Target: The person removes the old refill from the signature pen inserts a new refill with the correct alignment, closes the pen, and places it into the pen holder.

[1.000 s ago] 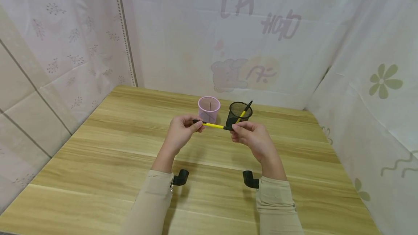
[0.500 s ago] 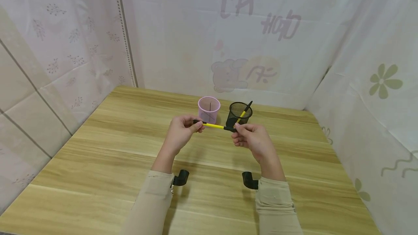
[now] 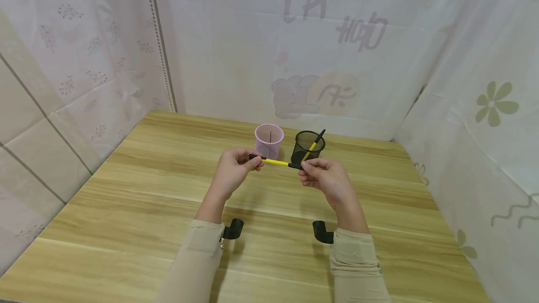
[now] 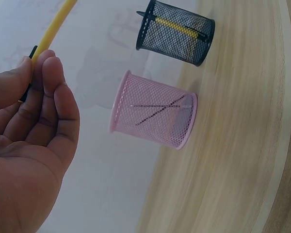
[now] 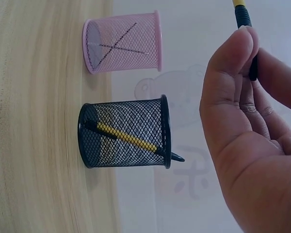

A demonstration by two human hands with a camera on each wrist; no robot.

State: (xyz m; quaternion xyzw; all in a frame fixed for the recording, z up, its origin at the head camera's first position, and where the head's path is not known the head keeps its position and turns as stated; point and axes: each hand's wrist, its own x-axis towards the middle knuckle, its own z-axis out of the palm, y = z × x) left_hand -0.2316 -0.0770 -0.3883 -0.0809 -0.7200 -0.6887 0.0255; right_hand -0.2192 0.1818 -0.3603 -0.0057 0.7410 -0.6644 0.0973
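A person's left hand (image 3: 236, 169) and right hand (image 3: 330, 180) pinch opposite ends of a slim yellow-and-black pen (image 3: 276, 162), held crosswise above a wood-grain table (image 3: 147, 191). Beyond it stand a round pink mesh cup (image 3: 263, 147) and, just beside that, a round black mesh cup (image 3: 299, 146), where a second yellow-and-black pen (image 3: 312, 147) leans, its black end above the rim.

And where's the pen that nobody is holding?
In the head view, that pen leans inside the black mesh cup and sticks out above it, beyond the right hand and to the right of the pink cup.
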